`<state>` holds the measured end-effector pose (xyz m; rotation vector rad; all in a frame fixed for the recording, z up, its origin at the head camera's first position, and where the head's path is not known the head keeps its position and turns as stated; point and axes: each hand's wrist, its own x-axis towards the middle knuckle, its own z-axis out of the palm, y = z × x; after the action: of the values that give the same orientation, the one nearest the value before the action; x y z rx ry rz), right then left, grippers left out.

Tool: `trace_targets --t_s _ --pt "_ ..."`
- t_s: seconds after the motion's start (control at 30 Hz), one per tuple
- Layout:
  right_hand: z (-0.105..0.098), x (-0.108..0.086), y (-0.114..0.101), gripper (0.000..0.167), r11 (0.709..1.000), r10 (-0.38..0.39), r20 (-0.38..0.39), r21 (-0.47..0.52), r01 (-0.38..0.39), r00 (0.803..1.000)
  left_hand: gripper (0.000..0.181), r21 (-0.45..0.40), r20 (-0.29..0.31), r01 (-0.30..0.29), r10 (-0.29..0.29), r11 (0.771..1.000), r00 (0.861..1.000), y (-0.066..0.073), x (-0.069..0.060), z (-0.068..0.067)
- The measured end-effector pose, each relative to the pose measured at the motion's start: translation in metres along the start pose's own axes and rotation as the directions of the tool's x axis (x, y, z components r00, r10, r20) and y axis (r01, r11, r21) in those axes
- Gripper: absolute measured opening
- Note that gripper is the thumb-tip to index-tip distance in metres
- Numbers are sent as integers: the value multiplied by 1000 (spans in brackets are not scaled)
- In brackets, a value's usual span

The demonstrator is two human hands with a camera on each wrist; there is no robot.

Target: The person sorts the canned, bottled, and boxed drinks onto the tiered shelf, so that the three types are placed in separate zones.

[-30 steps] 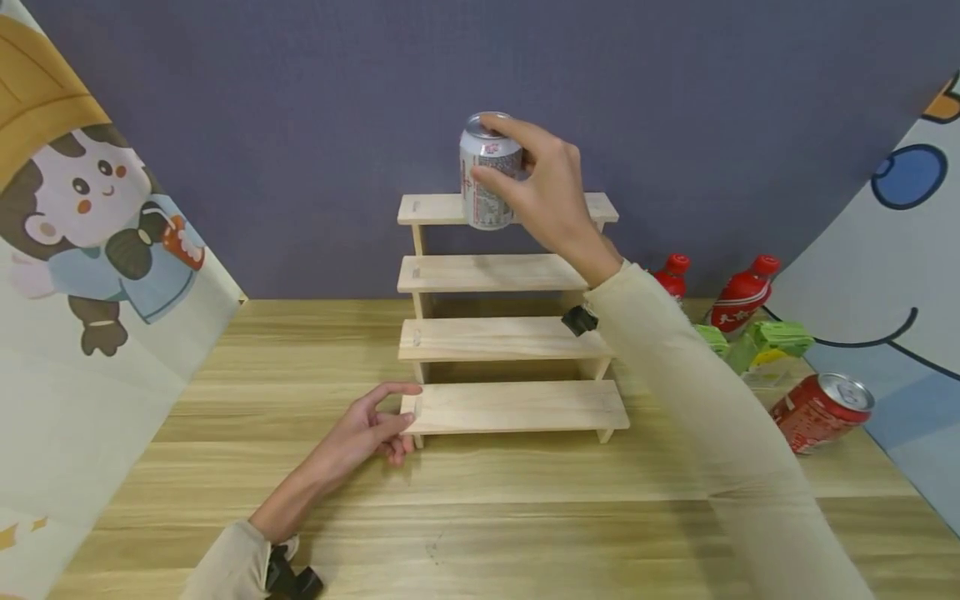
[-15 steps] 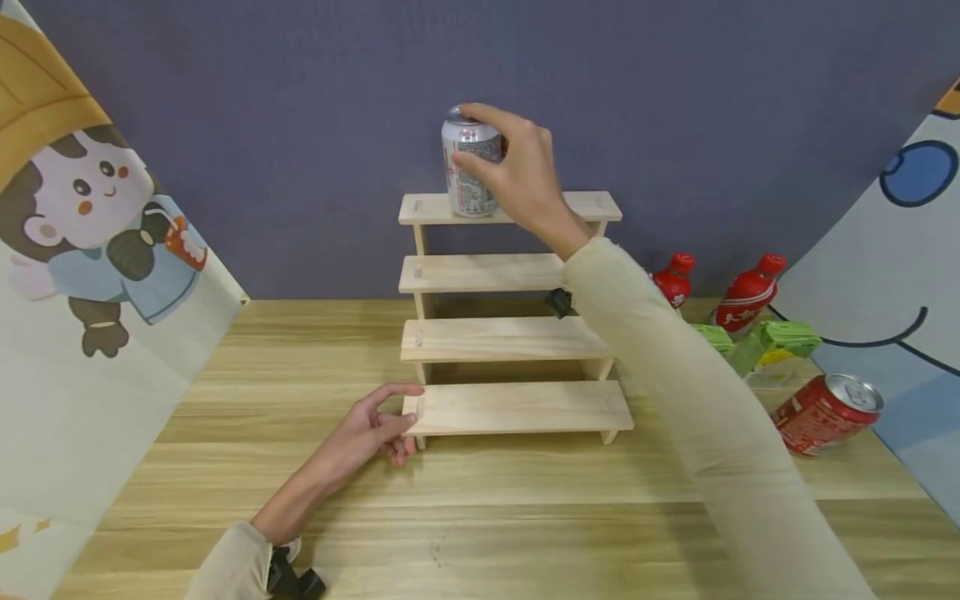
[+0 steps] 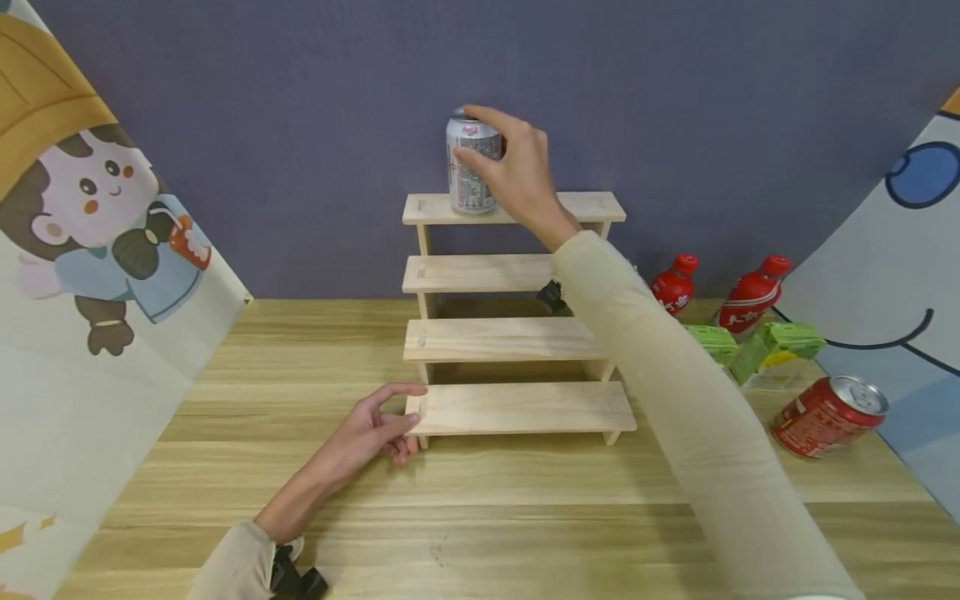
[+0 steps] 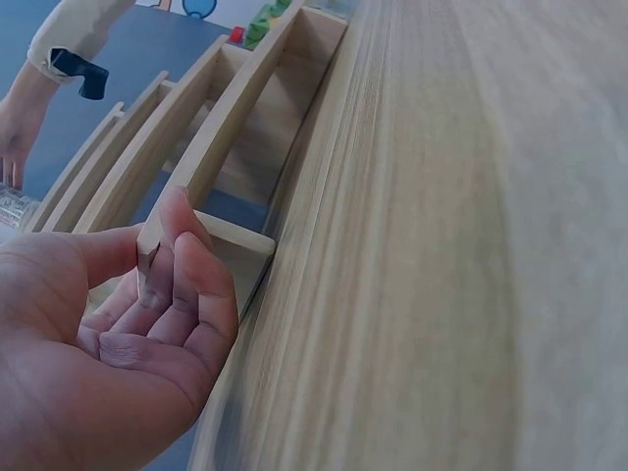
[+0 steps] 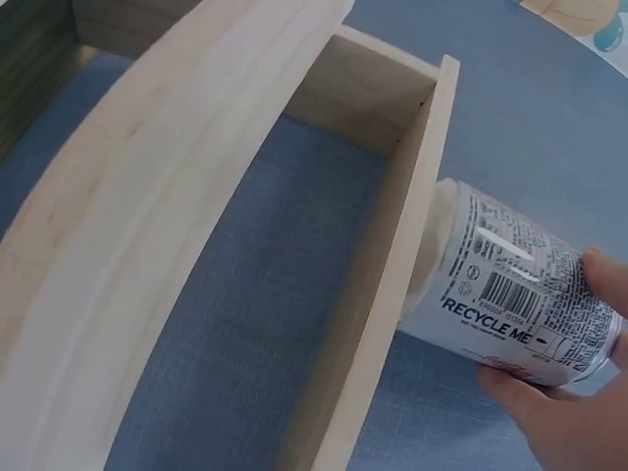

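A silver-white soda can [image 3: 474, 167] stands upright at the top board of a four-step wooden rack, left of that board's middle. My right hand [image 3: 517, 171] grips the can from the right, thumb on its side and a finger over its top. In the right wrist view, the can [image 5: 520, 294] has its base against the board [image 5: 392, 265], seemingly resting on it. My left hand [image 3: 375, 425] pinches the left end of the lowest board [image 3: 517, 408]. The left wrist view shows thumb and fingers of the left hand [image 4: 137, 334] around that board's corner.
Right of the rack are two red-capped bottles [image 3: 675, 283], [image 3: 752, 292], two green cartons [image 3: 712, 340], [image 3: 780, 350] and a red soda can [image 3: 828, 417]. A dark blue wall [image 3: 330, 150] rises behind the rack, and printed panels flank the wooden table [image 3: 450, 525].
My right hand has carried the can left and back to the top board, where it now stays nearly still. My left hand keeps its hold on the lowest board.
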<state>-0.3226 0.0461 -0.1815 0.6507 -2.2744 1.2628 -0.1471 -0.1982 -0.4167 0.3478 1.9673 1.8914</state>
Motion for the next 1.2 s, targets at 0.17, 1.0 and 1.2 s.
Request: trace_targets --t_s 0.17,1.0,1.2 --pt "-3 -1 1 54 1000 14 42 -28 -12 999 49 -7 0 -4 4 1000 1000 0 0 2" --pt "-13 -23 16 68 959 -129 61 -245 140 990 50 1 3 -17 17 1000 1000 0 1 0" --pt "-20 -29 19 67 956 -139 39 -255 145 989 49 -1 1 -17 17 1000 1000 -1 2 -1"
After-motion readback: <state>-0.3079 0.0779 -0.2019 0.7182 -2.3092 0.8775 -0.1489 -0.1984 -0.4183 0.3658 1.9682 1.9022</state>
